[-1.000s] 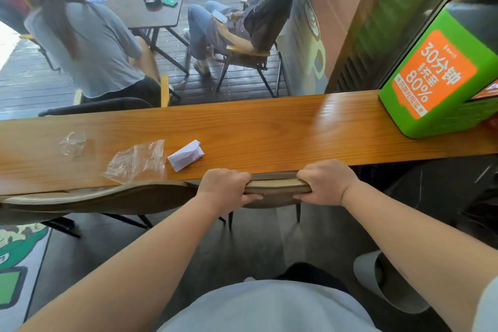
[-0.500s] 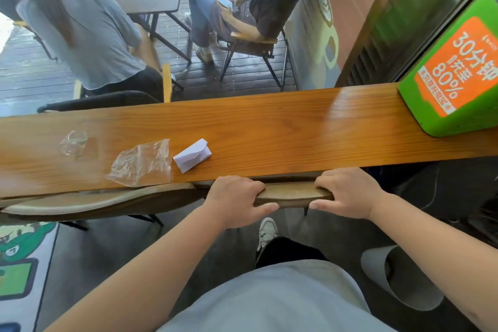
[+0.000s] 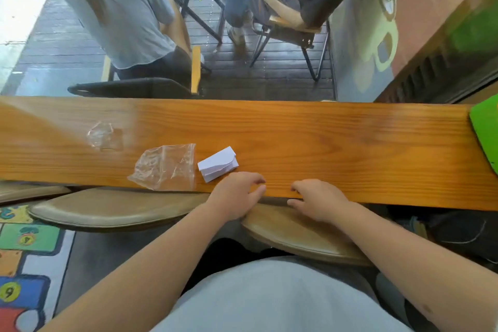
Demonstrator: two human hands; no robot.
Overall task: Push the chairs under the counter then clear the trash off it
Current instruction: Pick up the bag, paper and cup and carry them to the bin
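Note:
A long wooden counter [image 3: 336,143] runs across the view. On it lie a folded white paper [image 3: 218,164], a clear plastic bag [image 3: 164,167] and a small crumpled clear wrapper [image 3: 103,136]. Two tan padded chair backs sit against the counter's near edge: one [image 3: 107,209] to the left, one [image 3: 296,234] under my arms. My left hand [image 3: 237,197] and my right hand [image 3: 318,201] rest over the counter's near edge above that chair back, fingers loosely spread, holding nothing. The left hand is just right of the white paper.
A green box [image 3: 485,135] stands at the counter's right end. Behind a window, two people sit at an outdoor table. A colourful numbered mat [image 3: 24,264] covers the floor at lower left.
Both hands have let go of the chair back and moved up to the counter edge. The chair back now sits closer under the counter. My view has tilted further down.

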